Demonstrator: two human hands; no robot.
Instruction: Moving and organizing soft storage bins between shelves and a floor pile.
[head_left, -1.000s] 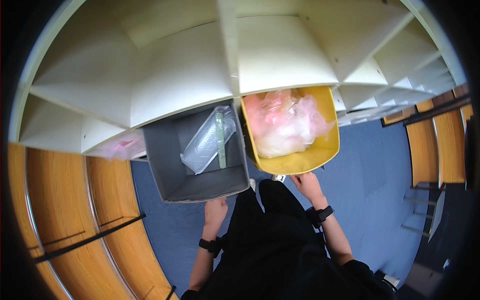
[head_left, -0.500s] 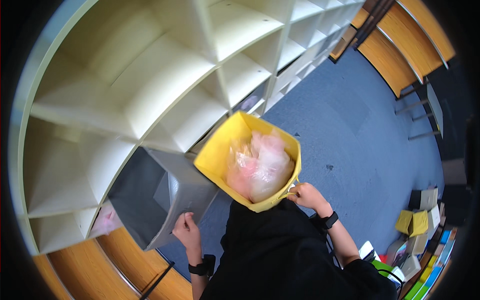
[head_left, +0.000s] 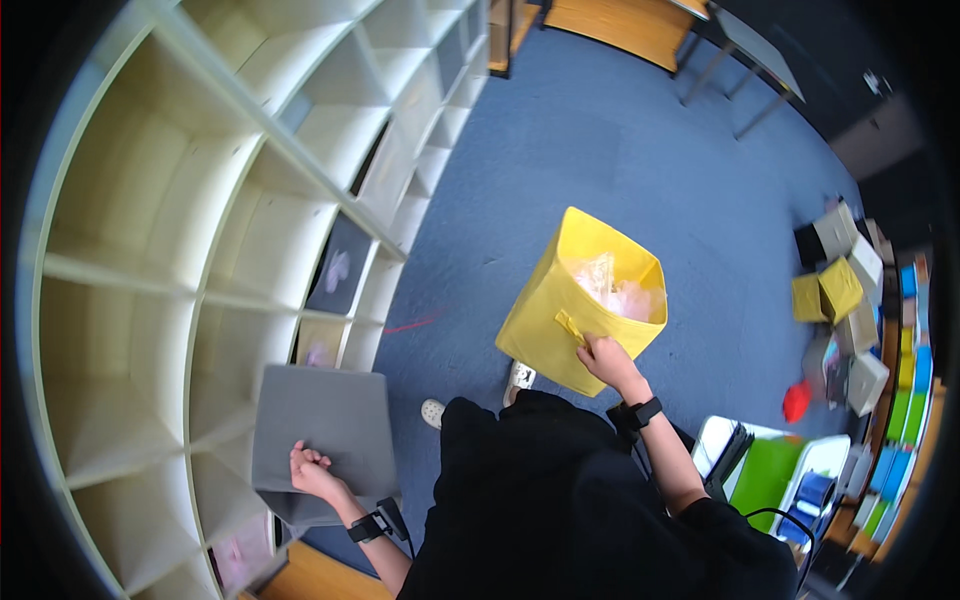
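Note:
My right hand (head_left: 612,362) is closed round the small loop handle of a yellow fabric storage bin (head_left: 555,320). The bin tilts over the floor with its mouth up, and clear plastic bags of pinkish stuff (head_left: 615,290) lie inside. To the left, my left hand (head_left: 316,470) rests against the side of a grey fabric storage bin (head_left: 325,410), fingers curled in as if on a handle I cannot see. That grey bin is close in front of the white cube shelves (head_left: 190,350), and its inside is hidden.
Blue carpet (head_left: 480,160) runs between the shelves and a grey table (head_left: 755,55) at the far right. Several bins, including a yellow one (head_left: 840,290), are heaped at the right. A white and green tray-like thing (head_left: 770,470) is near my right elbow. My shoes (head_left: 520,380) show below the yellow bin.
My view has turned to the right, away from the shelves. The yellow bin has swung out to the right, and the grey bin has tipped so its mouth no longer faces me.

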